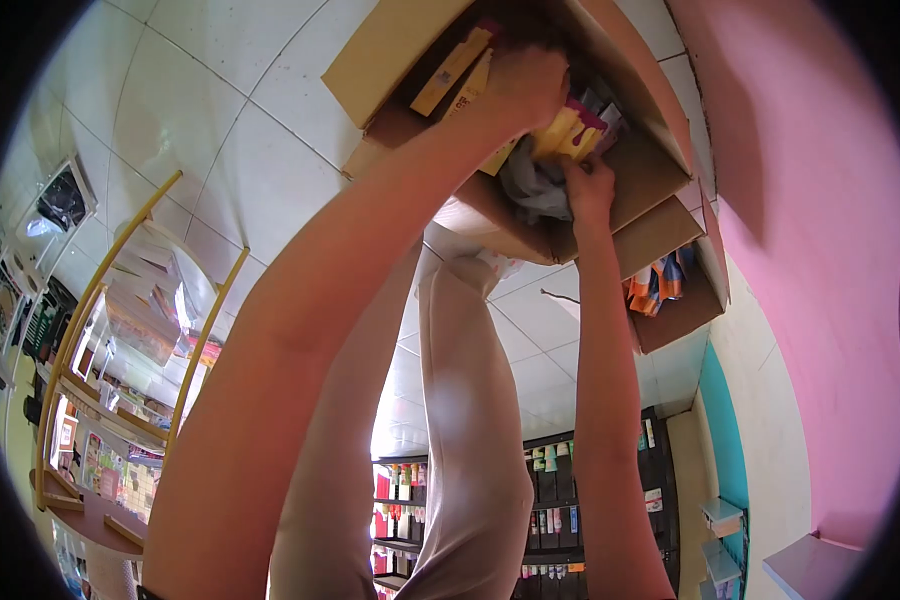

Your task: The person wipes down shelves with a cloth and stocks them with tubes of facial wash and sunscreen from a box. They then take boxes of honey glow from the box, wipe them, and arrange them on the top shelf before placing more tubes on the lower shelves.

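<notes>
An open cardboard box (660,180) on the tiled floor holds several yellow-and-magenta packs and a crumpled grey plastic bag (535,190). My left hand (530,88) reaches into its far part with curled fingers, between upright yellow cartons (452,72) and the packs on the right. What those fingers hold, if anything, is hidden. At the near side of the box, my right hand (590,188) has its fingers closed at the lower edge of a yellow-and-magenta pack (570,132). The grey bag lies just left of this hand.
A second cardboard box (680,325) with orange-and-blue packets (658,285) stands beside the first. A pink wall (770,150) rises on the right. To the left is a yellow-edged rack (110,380). Dark shelves (550,495) with small goods show beyond my legs (470,400).
</notes>
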`<state>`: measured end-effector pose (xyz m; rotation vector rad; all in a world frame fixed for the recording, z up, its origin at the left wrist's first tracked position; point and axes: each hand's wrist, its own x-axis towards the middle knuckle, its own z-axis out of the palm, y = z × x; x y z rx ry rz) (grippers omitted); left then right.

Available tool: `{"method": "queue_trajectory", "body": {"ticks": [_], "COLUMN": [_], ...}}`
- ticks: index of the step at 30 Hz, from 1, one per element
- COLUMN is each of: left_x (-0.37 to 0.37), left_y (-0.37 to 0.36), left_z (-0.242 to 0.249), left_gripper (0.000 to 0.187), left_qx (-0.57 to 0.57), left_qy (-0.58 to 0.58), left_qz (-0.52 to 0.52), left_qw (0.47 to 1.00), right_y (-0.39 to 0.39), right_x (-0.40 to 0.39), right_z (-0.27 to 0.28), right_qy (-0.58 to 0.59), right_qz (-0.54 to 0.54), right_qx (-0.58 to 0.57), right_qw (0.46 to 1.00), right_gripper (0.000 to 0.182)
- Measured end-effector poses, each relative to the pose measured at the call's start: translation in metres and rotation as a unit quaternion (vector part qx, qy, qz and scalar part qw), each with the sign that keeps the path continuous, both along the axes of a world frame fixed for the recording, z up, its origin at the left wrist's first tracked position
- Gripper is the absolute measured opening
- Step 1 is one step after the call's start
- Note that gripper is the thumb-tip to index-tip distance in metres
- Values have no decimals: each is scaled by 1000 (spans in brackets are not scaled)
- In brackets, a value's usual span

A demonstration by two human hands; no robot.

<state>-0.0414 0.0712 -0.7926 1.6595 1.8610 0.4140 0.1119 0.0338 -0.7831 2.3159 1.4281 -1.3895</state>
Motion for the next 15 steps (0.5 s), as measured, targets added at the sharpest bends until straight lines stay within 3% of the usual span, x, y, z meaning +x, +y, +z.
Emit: {"method": "queue_trajectory", "body": {"ticks": [2,5,9,11,15], "left_x": [0,5,5,-1,-26], "left_y": [20,24,22,17,-1], "left_z": [-9,-20,-24,-29,5], "left_gripper": [37,24,29,29,29], "left_qx": [-243,-224,-247,-197,-176], "left_qy": [-30,46,68,16,-67], "left_qz": [-8,46,18,68,27], "left_qw": [970,972,967,978,982], "right_y": [-9,-21,-28,-30,-30], "right_x": [-10,-22,-15,-5,-5], "right_z": [13,31,23,12,12], "right_qy": [-1,30,66,177,235], "right_qz": [34,45,26,-20,-21], "right_qx": [17,69,76,50,42], "right_qw": [999,996,995,983,971], "right_gripper": [45,36,34,33,31]}}
